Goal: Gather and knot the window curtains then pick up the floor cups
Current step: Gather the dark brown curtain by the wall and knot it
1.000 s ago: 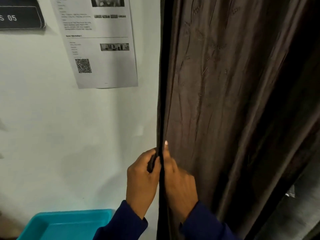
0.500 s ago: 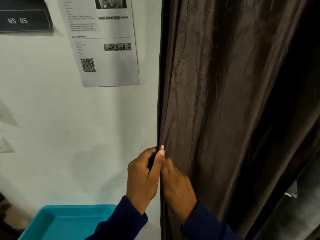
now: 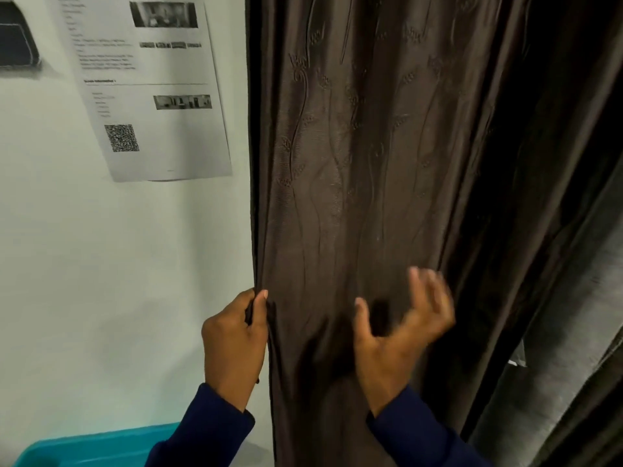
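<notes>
Curtain [image 3: 354, 163] is showing as dark brown woven cloth, slight sheen, raised leaf-and-vine pattern running over soft folds. Wall [image 3: 101, 264] is looking like matt pale paint, smooth. Printed sheet [image 3: 155, 89] is reading as thin matt paper. Bin [image 3: 94, 446] is coming across as teal plastic, smooth, faintly glossy. Sleeves [image 3: 209, 429] are looking like navy matt cloth.

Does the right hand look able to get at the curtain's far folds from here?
Probably yes: the right hand is open in front of the curtain, with nothing between them.
</notes>
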